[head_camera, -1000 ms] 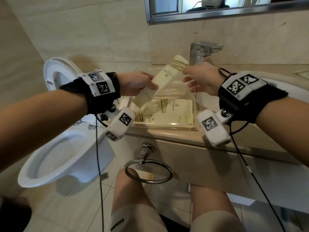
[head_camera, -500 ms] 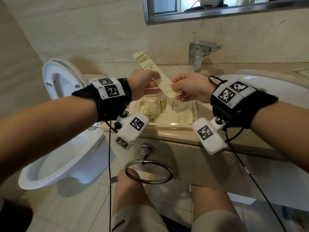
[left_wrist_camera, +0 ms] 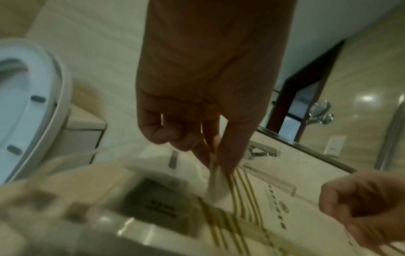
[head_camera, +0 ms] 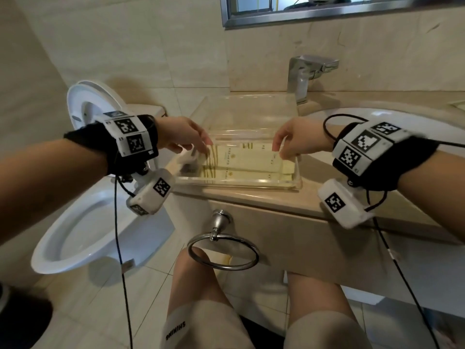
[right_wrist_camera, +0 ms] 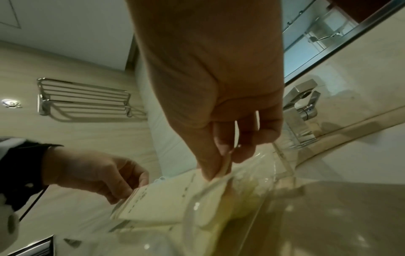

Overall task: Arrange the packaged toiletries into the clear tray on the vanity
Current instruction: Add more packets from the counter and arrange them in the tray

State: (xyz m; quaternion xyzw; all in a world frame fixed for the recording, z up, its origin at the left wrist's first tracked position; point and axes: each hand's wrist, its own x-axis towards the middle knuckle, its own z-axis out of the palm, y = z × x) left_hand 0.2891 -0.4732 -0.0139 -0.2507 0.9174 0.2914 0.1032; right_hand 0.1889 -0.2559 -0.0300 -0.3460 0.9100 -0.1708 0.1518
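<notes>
Bench (head_camera: 251, 197): beige stone vanity running across the centre of the head view, its front edge just beside the tray's near wall. Risk: a nudge toward the lower part of the frame could have carried the tray over that edge, above the towel ring (head_camera: 222, 250).

Toilet (head_camera: 83, 222): open bowl at lower left, below the tray's left end. Risk: a packet slipping leftward could have dropped in.

Clear tray (head_camera: 241, 184): centre of frame, standing on the bench, with cream packets lying flat inside. Risk: light and slick by the look of it; uneven downward pressure might have slid or tipped it.

Long cream packet (head_camera: 241, 153): lengthwise in the tray, on or just above the packets beneath; contact could not be told. Risk: released unevenly, one end might have ridden up on a tray wall or lain askew.

Left hand (head_camera: 181, 134): centre left, fingertips pinching the packet's striped end.

Right hand (head_camera: 297, 139): centre right, fingertips pinching the plain end. Risk: one hand letting go late would likely have dragged the packet crooked.
</notes>
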